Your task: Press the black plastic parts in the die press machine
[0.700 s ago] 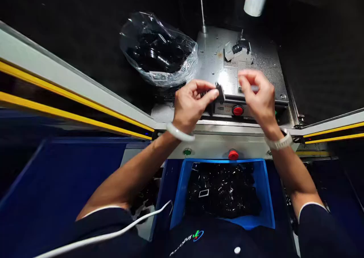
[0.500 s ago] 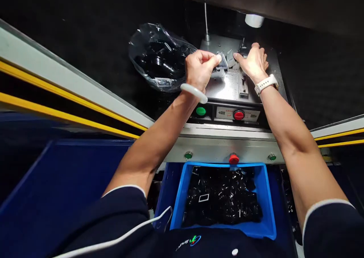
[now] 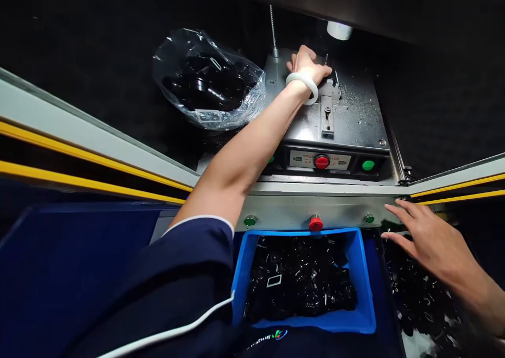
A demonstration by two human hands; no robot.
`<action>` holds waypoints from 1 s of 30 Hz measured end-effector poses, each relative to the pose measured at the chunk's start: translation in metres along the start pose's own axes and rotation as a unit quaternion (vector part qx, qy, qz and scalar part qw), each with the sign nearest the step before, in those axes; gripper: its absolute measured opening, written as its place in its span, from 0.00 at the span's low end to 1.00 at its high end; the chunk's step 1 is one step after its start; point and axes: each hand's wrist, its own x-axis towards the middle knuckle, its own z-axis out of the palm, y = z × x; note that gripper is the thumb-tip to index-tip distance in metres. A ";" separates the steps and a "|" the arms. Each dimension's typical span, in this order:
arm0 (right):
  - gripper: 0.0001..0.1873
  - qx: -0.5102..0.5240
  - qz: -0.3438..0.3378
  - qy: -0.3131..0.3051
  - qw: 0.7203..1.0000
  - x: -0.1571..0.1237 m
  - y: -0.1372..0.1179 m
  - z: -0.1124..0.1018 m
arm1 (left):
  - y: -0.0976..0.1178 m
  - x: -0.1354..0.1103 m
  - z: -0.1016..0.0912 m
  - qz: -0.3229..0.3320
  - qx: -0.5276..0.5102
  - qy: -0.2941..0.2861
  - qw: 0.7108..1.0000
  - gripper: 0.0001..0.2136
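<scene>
Head view: left hand (image 3: 307,66) curled over back edge of scuffed steel machine plate (image 3: 355,105), fingers hide any grip, cannot tell if holding; right hand (image 3: 430,242) empty, fingers spread wide, just above loose black plastic parts (image 3: 418,295) beside blue plastic bin (image 3: 240,279)

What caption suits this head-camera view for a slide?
Left hand at steel machine plate; right hand over black parts.

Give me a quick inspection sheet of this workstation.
Surface: steel plate, scattered with shavings.
Job's things: fixture on the plate; blue bin full of black parts; loose black parts right of it.
Clutter: clear bag of black pieces.
Hands: left hand at the fixture, grip hidden; right hand open, above the loose black parts.
Cables: white cable across the torso.
Surroundings: red button, green button, yellow-striped rails.
</scene>
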 end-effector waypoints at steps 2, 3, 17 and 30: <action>0.28 0.010 0.003 -0.014 1.000 -0.016 -0.003 0.013 | 0.016 -0.026 -0.025 -0.070 0.050 0.009 0.996 0.18; 0.27 0.030 0.003 -0.025 0.999 -0.019 -0.006 0.021 | 0.021 -0.046 -0.041 -0.071 0.058 0.013 0.996 0.19; 0.10 0.232 0.113 -0.029 0.966 0.005 0.002 0.103 | -0.040 -0.320 -0.233 -0.044 0.181 -0.282 0.941 0.18; 0.14 0.184 0.171 0.026 0.968 -0.004 -0.038 0.107 | -0.022 -0.315 -0.224 -0.011 0.165 -0.329 0.930 0.12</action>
